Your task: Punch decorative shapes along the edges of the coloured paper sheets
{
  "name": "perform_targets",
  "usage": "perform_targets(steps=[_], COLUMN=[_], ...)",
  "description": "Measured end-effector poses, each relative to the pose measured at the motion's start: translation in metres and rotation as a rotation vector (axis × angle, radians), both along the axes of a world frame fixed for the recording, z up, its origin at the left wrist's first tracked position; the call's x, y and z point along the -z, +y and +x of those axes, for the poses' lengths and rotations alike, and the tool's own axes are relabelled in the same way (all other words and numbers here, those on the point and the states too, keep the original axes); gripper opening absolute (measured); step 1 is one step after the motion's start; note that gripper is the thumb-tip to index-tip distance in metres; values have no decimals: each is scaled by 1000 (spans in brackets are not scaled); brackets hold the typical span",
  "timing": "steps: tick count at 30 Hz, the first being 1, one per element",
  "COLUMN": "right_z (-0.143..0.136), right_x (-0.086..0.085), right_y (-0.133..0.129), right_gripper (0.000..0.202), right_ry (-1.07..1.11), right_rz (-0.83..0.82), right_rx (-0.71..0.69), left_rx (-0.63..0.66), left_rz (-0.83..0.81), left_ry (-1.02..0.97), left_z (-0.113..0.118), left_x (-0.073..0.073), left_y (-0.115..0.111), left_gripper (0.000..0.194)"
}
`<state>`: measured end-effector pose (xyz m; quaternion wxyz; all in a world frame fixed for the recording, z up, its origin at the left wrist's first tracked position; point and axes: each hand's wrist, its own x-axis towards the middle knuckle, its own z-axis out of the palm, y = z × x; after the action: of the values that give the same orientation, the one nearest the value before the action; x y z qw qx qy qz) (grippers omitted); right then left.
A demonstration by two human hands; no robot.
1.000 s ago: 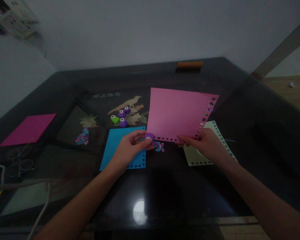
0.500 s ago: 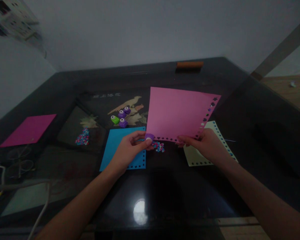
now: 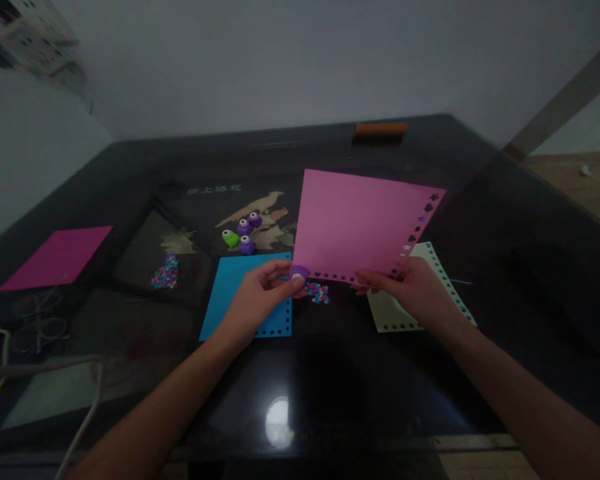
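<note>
My left hand (image 3: 263,293) is closed around a small purple craft punch (image 3: 298,272), its thumb on the white button, at the lower left corner of a pink paper sheet (image 3: 360,223). The sheet is tilted up above the table, with star, heart and flower holes along its right and bottom edges. Its lower right part is pinched by my right hand (image 3: 405,287). Under the punch lies a small heap of punched paper bits (image 3: 318,293). A blue sheet (image 3: 230,287) with holes lies beneath my left hand, and a pale yellow sheet (image 3: 395,310) beneath my right.
Several purple punches (image 3: 247,245) and a green one (image 3: 231,238) stand behind the blue sheet. Farther left are another heap of paper bits (image 3: 165,273), a magenta sheet (image 3: 57,258), glasses (image 3: 40,327) and a white cable (image 3: 97,393). A brown roll (image 3: 381,129) rests at the back edge.
The pink sheet has shifted slightly up and to the right in view. Both hands keep their grip, with hardly any movement.
</note>
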<state>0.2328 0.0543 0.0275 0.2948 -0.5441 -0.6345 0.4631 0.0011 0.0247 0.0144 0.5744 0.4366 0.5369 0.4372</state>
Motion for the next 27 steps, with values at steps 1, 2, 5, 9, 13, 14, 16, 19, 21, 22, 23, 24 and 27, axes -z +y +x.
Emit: perform_targets(steps=[1, 2, 5, 9, 13, 14, 16, 19, 21, 22, 23, 24, 27], right_z=[0, 0, 0, 0, -1, -1, -1, -1, -1, -1, -1, -1, -1], right_x=[0, 0, 0, 1, 0, -1, -1, -2, -2, -2, -2, -2, -2], right_y=[0, 0, 0, 0, 0, -1, -1, -2, -2, -2, -2, -2, -2], right_gripper=[14, 14, 14, 13, 13, 13, 13, 14, 15, 16, 16, 16, 16], right_ry=[-3, -6, -10, -2, 0, 3, 11, 12, 6, 2, -2, -7, -17], right_rz=[1, 3, 1, -11, -22, -24, -25, -19, -15, -14, -11, -10, -8], right_rx=[0, 2, 5, -6, -6, -5, -5, -10, -10, -12, -10, -9, -11], left_rx=[3, 7, 16, 22, 22, 23, 25, 21, 19, 17, 13, 10, 15], left_rz=[1, 2, 3, 8, 11, 12, 10, 5, 3, 2, -1, -3, -1], left_ry=[6, 10, 6, 14, 28, 26, 28, 37, 41, 42, 43, 44, 51], left_z=[0, 0, -1, -1, -1, -1, -1, -1, -1, -1, -1, -1, -1], left_x=[0, 0, 0, 1, 1, 1, 1, 1, 0, 0, 0, -1, -1], left_y=[0, 0, 0, 1, 0, 0, 0, 0, 0, 0, 0, 0, 0], left_gripper=[29, 29, 29, 31, 32, 32, 32, 32, 33, 33, 33, 32, 32])
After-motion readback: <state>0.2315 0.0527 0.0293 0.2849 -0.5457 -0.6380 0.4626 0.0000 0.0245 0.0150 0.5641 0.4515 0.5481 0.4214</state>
